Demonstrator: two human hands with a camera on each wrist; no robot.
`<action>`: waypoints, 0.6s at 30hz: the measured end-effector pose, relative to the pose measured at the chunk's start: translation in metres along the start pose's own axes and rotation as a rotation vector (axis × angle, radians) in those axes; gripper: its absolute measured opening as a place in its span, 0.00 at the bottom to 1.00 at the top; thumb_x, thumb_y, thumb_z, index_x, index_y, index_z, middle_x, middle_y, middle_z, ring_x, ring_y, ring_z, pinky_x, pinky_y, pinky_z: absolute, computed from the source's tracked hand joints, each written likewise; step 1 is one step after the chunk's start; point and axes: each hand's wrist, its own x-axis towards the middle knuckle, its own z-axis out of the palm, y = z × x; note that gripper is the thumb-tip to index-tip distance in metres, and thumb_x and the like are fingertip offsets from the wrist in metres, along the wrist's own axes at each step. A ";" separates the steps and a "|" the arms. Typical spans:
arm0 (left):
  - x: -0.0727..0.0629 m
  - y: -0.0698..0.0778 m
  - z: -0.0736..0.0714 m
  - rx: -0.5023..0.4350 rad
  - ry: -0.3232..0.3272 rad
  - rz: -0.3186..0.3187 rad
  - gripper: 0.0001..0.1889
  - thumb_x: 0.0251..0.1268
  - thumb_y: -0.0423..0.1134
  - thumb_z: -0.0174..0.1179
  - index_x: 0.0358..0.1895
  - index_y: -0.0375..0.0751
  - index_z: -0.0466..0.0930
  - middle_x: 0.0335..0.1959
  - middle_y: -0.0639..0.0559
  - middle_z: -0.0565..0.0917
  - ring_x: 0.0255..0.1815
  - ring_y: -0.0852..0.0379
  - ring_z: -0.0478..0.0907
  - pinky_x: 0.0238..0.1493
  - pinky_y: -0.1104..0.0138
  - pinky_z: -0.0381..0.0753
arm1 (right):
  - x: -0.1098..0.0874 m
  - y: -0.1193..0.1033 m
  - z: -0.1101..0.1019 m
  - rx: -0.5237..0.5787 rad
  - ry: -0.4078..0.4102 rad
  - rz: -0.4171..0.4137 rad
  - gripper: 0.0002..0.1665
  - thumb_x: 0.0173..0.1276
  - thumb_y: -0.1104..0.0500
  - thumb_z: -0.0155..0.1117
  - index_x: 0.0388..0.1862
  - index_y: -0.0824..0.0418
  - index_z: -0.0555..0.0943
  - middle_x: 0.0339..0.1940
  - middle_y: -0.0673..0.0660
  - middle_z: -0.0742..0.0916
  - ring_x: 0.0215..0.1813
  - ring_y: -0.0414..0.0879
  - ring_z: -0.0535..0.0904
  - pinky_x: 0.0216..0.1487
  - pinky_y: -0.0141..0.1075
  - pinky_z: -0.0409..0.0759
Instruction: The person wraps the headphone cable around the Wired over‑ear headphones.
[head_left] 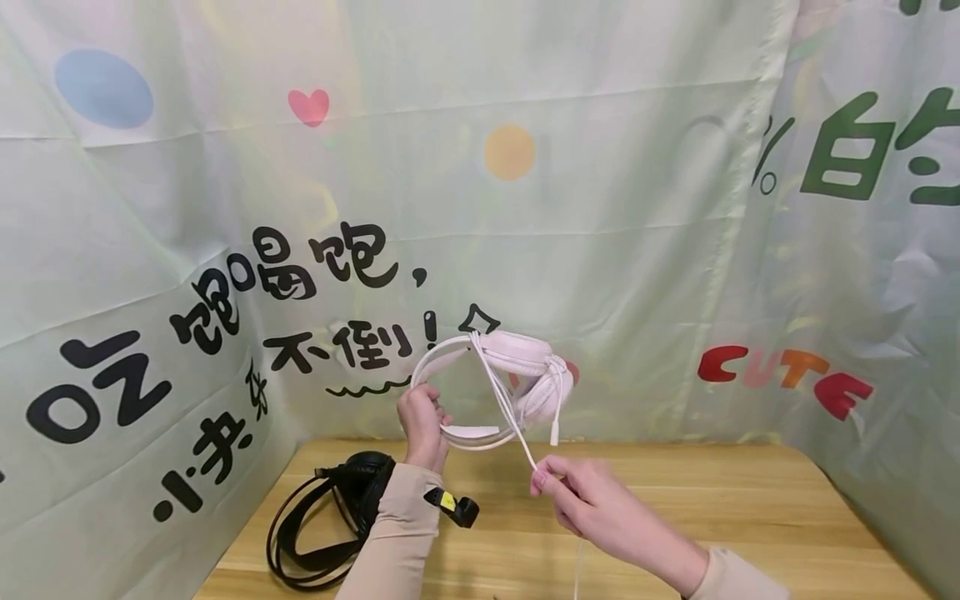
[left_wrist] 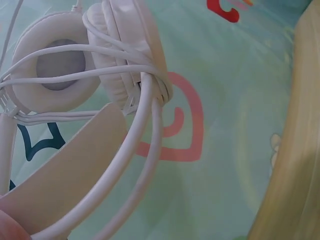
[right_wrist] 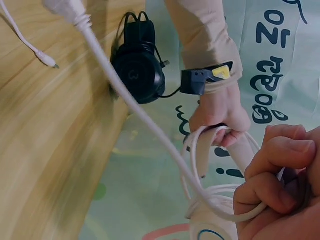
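My left hand [head_left: 423,421] grips the headband of white over-ear headphones [head_left: 516,352] and holds them up above the table. In the left wrist view, the white cable [left_wrist: 75,79] wraps across the ear cups and headband, with a grey-centred ear cup [left_wrist: 55,92] facing out. Lower and to the right, my right hand [head_left: 585,498] pinches a stretch of that cable. The right wrist view shows curled fingers [right_wrist: 280,165] around the cable, which runs up to a white connector [right_wrist: 67,9]. A slim white plug [right_wrist: 47,60] lies over the wood.
Black headphones [head_left: 358,483] with a looped cable lie at the table's left side, beside my left forearm. The wooden table [head_left: 705,517] spans below both hands. A printed pale green cloth [head_left: 615,250] stands behind and at both sides.
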 end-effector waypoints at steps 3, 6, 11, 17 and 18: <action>0.001 0.001 0.000 -0.027 -0.010 -0.011 0.12 0.56 0.24 0.45 0.25 0.47 0.60 0.13 0.60 0.58 0.15 0.61 0.54 0.18 0.71 0.60 | -0.001 0.003 0.005 0.000 0.001 -0.013 0.13 0.88 0.55 0.52 0.41 0.55 0.80 0.13 0.38 0.69 0.16 0.27 0.64 0.17 0.26 0.62; 0.001 0.002 0.000 -0.051 -0.023 -0.022 0.12 0.57 0.24 0.44 0.24 0.47 0.60 0.13 0.60 0.56 0.15 0.62 0.53 0.18 0.71 0.59 | -0.003 0.006 0.009 0.004 -0.003 -0.021 0.14 0.88 0.55 0.51 0.40 0.54 0.80 0.13 0.36 0.69 0.15 0.26 0.64 0.17 0.26 0.63; 0.004 0.002 0.000 -0.088 -0.038 -0.048 0.13 0.57 0.25 0.43 0.22 0.47 0.58 0.12 0.61 0.55 0.15 0.61 0.53 0.18 0.71 0.58 | -0.005 0.015 0.016 0.032 -0.013 -0.056 0.17 0.89 0.56 0.49 0.38 0.53 0.80 0.12 0.39 0.69 0.15 0.23 0.62 0.15 0.27 0.61; 0.004 0.006 0.001 -0.124 -0.044 -0.076 0.15 0.57 0.25 0.44 0.20 0.49 0.57 0.12 0.61 0.56 0.15 0.61 0.53 0.18 0.72 0.58 | -0.007 0.028 0.025 0.108 -0.039 -0.063 0.18 0.90 0.57 0.46 0.38 0.56 0.79 0.10 0.49 0.69 0.15 0.23 0.62 0.14 0.27 0.60; 0.004 0.008 0.002 -0.134 -0.043 -0.082 0.14 0.57 0.25 0.44 0.21 0.49 0.57 0.12 0.61 0.56 0.15 0.61 0.54 0.18 0.72 0.58 | -0.008 0.030 0.026 0.128 -0.051 -0.057 0.18 0.90 0.57 0.46 0.38 0.57 0.79 0.10 0.51 0.69 0.15 0.23 0.62 0.14 0.27 0.59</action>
